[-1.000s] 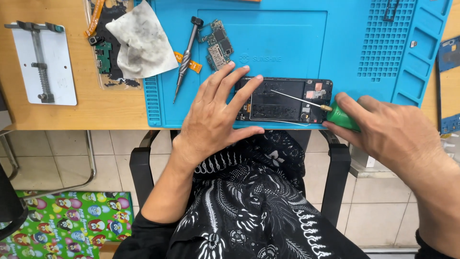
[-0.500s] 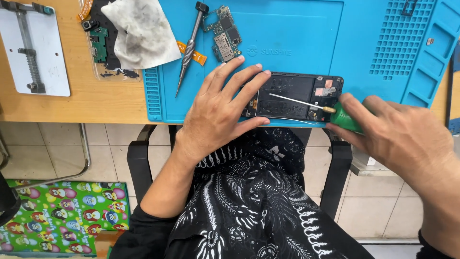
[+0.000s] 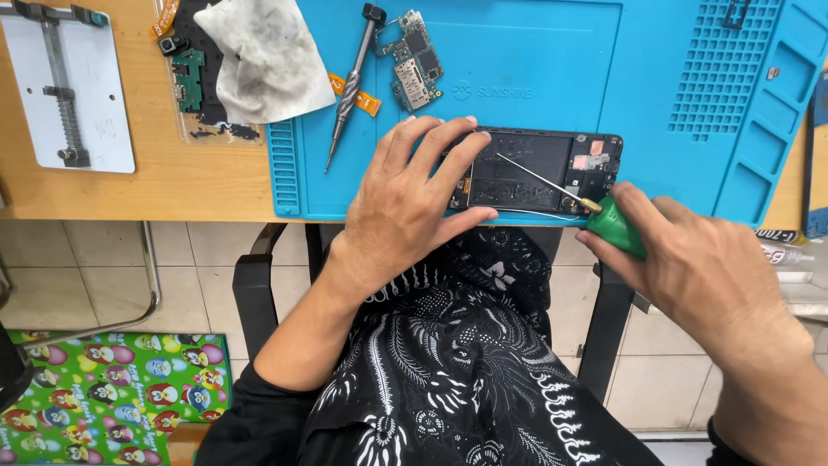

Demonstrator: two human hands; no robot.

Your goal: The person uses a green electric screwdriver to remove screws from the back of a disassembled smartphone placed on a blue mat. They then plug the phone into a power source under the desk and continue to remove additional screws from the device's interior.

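The open phone (image 3: 539,173), thin and easy to break, lies mid-frame on the blue mat (image 3: 517,60); the left hand (image 3: 414,198) presses it flat, fingers spread, while the right hand (image 3: 699,267) grips a green screwdriver (image 3: 604,220).

An opened phone (image 3: 539,173) lies flat near the front edge of the blue mat (image 3: 517,52), back cover off, dark insides showing, long side running left to right. A green-handled screwdriver (image 3: 617,224) slants over it from the right, its thin metal shaft pointing far-left, its tip above the middle of the phone.
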